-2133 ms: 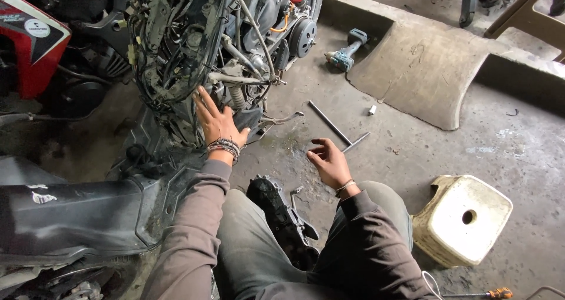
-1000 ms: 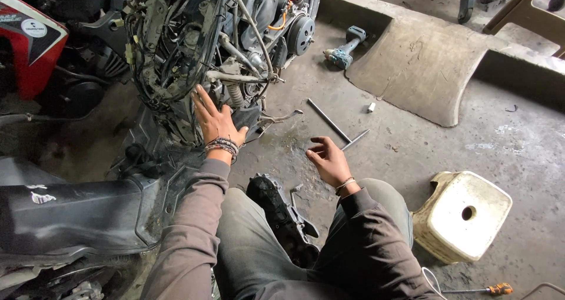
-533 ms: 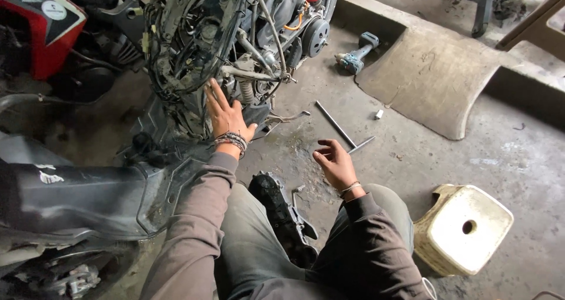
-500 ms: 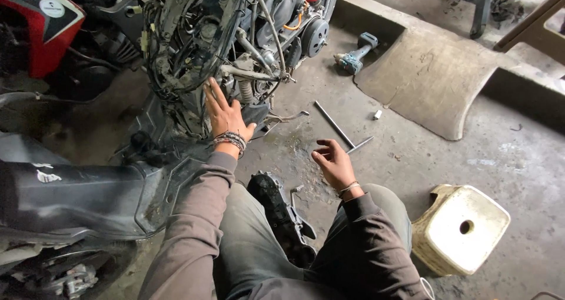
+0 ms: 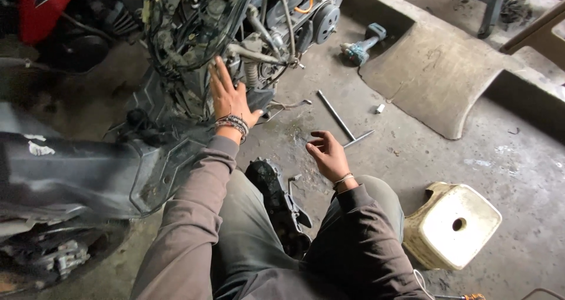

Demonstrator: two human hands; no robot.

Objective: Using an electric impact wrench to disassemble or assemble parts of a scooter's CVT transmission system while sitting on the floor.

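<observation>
Against the stripped engine (image 5: 235,35) of the motorcycle, your left hand (image 5: 228,97) lay flat, fingers spread and palm pressed on the metal just below the tangle of hoses and cables, gripping nothing. Left of the engine, the dark body panel (image 5: 76,170) ran under your forearm, and the red fairing (image 5: 41,2) showed at the far upper corner. Compared with the pictures from a moment before, that hand had kept the same hold on the engine; what shifted was mostly your head, which had tipped so the engine sat higher and more to the left in view.

Below the engine and a little to its right, a greasy black cover part (image 5: 279,209) rested between your knees, untouched. Your right hand (image 5: 328,154) hovered over the oily concrete to the right of the engine, fingers loosely curled and empty (no tool in it, as far as could be seen). It had drifted only slightly across those two seconds, so the work seemed paused on bracing and feeling, not turning anything.

Further right of the engine, a long T-handle wrench (image 5: 344,120) lay on the floor just beyond your right fingertips, apart from them. A blue power driver (image 5: 362,47) lay up by the raised concrete ramp (image 5: 441,76), and a cream plastic stool (image 5: 453,226) lay tipped over well right of the engine, beside your right knee.
</observation>
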